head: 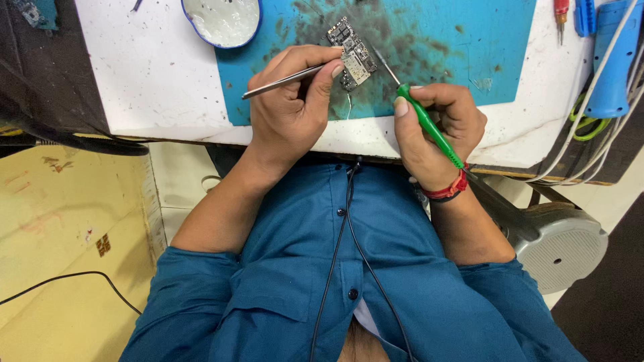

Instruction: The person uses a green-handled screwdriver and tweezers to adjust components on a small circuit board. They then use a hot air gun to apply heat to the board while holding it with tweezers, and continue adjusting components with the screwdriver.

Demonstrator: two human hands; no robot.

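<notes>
Hands worked near the counter's (161,74) front edge: left hand (292,107) pinched metal tweezers (282,80) steadying the small green circuit board (352,53) on the blue mat (436,40); right hand (436,127) gripped a green-handled screwdriver (429,127), tip angled at it.

My left hand (292,107) covers the near tips of the tweezers (285,80) where they meet the circuit board (353,53), so their grip is hidden. The parts on that board are too small to tell. Left of the board, the white dish (225,20) is cut off by the top edge. Right of it, the blue tool (614,60) and red-handled screwdriver (561,13) are cropped too.
</notes>
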